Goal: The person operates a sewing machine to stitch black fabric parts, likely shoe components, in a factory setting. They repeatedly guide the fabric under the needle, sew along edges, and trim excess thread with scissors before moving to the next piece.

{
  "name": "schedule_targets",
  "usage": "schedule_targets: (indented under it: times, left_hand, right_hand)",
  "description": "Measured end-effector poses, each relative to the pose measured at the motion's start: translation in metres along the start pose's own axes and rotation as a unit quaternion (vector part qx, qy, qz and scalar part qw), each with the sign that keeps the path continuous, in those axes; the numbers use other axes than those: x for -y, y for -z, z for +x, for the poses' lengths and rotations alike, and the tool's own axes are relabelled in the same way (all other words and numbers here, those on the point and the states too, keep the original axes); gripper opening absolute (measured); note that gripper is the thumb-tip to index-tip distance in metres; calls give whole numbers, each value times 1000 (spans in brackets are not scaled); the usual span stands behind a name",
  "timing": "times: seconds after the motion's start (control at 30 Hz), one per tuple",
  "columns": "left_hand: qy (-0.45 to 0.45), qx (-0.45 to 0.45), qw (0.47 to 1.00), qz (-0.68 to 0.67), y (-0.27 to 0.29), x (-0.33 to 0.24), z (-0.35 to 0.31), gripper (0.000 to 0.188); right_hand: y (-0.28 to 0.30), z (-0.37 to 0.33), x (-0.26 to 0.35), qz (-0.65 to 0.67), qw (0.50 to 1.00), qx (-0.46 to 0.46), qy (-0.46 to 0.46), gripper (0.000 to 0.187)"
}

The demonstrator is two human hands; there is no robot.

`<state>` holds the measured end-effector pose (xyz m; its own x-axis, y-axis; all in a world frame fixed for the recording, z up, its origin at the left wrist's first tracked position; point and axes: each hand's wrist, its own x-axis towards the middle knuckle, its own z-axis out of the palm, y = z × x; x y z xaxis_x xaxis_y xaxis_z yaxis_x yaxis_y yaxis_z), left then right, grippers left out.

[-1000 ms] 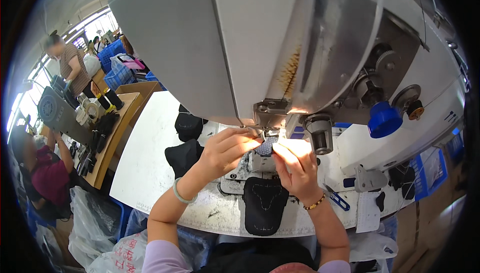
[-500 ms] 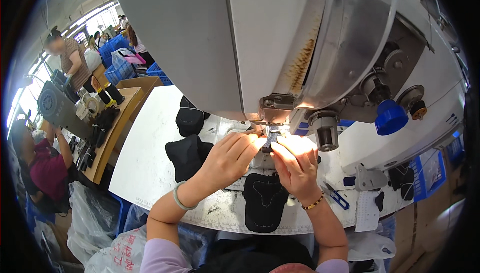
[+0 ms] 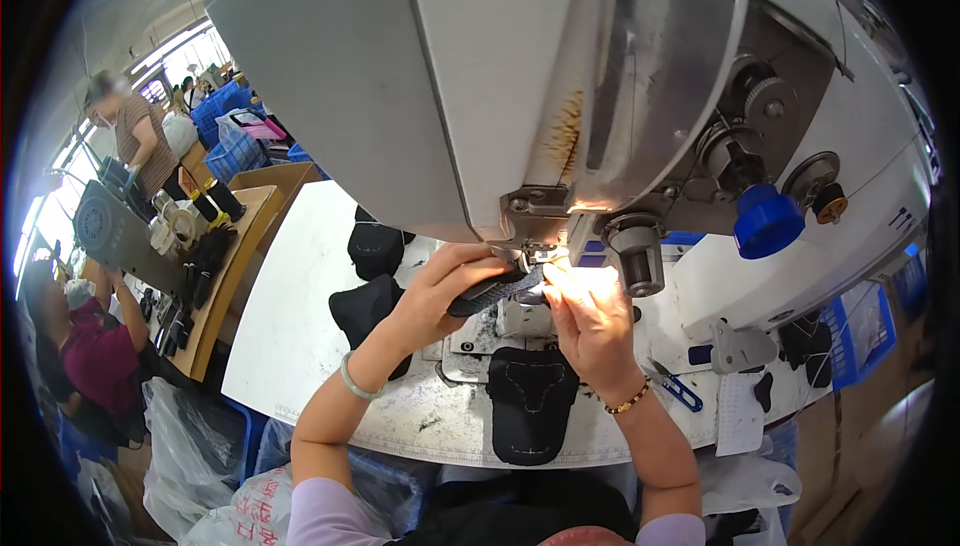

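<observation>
While 2 hands hold 1 gry pc, 1 blu tool's nearby.

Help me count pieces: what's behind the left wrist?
Black fabric shows on either side; the wrist of the left hand covers the middle, so whether it joins cannot be seen.

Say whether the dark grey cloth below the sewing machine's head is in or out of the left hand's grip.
In: the dark grey cloth shows from under the left hand, whose fingers curl over its upper edge.
</observation>
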<state>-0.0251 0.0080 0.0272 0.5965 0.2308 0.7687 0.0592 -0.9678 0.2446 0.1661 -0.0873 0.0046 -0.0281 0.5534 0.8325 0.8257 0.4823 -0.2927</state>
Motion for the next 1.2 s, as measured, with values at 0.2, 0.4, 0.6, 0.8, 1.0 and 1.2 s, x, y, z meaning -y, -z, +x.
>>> schedule_targets:
  times: [0.2,0.4,0.6,0.8,1.0,1.2]
  left_hand:
    - [-75,50,995,32,9,-2,9,49]
    - [-68,74,991,90,12,-25,10,50]
    - [-48,102,958,265,-7,-68,15,40]
    - [2,60,962,265,-19,-76,10,40]
    - [-2,21,974,227,-22,-66,4,38]
    - [-9,-21,981,194,-30,-48,0,41]
  right_hand:
    - [-1,-1,-4,-4,999,-33,9,19]
    - [-4,-14,-1,-17,984,-104,142,32]
    - [-3,-16,3,38,974,-94,205,40]
    - [10,-12,4,32,975,-57,212,31]
    - [15,-10,-1,35,978,-32,205,26]
    - [15,-7,-2,14,984,-24,178,28]
